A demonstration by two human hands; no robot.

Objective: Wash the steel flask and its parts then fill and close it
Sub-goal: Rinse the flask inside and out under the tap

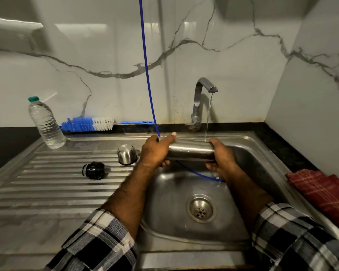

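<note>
Marble-look wall, steel sink (262, 151) with ribbed drainboard (57, 188) to its left, tap (201, 94) running a thin stream.

Flask (192, 152) held level over the basin, lying sideways under the tap; water lands on its top near the right end. Left hand (155, 151) wraps one end, thumb laid along the top. Right hand (220, 155) grips the other end, fingers curled under. Both hands clamped on the flask. Which end is the mouth: cannot tell.

Parts on the drainboard: steel cup (126, 154) mouth down just left of the left hand, black stopper (94, 170) on its side further left. Brush (87, 124) lies along the back wall, water bottle (46, 124) stands near it. Blue cord (147, 75) hangs down past the left hand into the basin. Red cloth (321, 192) on the counter at right.

Step in hand, by my reading: rinsing the outside. To do it well, roll the flask between the palms so the stream reaches all round, and slide it sideways to wet the full length. Wet steel is slick, so keep both grips firm. The inside likely still wants the brush; cup and stopper look unwashed
</note>
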